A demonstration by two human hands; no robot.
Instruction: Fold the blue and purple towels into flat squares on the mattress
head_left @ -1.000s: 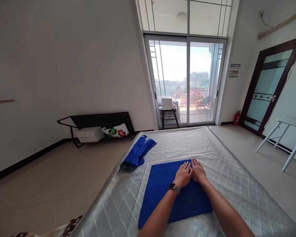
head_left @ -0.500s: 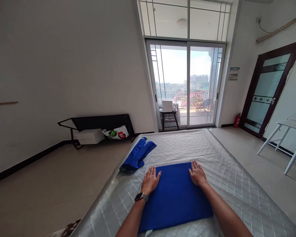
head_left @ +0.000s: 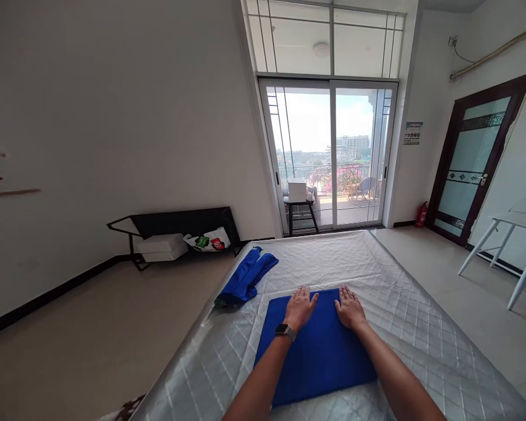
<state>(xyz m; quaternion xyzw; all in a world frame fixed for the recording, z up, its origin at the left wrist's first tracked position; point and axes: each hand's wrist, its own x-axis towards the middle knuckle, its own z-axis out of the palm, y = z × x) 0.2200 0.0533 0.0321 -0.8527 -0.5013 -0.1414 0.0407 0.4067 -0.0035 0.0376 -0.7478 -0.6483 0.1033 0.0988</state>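
Observation:
A blue folded cloth (head_left: 319,351), roughly rectangular, lies flat on the silvery quilted mattress (head_left: 219,356). My left hand (head_left: 300,307), with a watch on its wrist, rests palm down on the cloth's upper part, fingers stretched out and thumb apart. Flat on the cloth's upper right corner is my right hand (head_left: 349,307), its fingers extended too. Neither hand grips anything. Beyond them to the left, a second blue cloth (head_left: 245,278) lies loosely bunched near the mattress edge.
Against the left wall stands a black rack (head_left: 179,222) holding white boxes (head_left: 162,248) and a printed bag (head_left: 208,240). A black stool (head_left: 302,213) with a white box is by the sliding glass door (head_left: 333,152). At right are a white table (head_left: 519,222) and a fire extinguisher (head_left: 421,215).
My left hand has moved right, from the cloth's left edge onto its upper middle. My right hand stays at the upper right corner. The view has tilted slightly upward.

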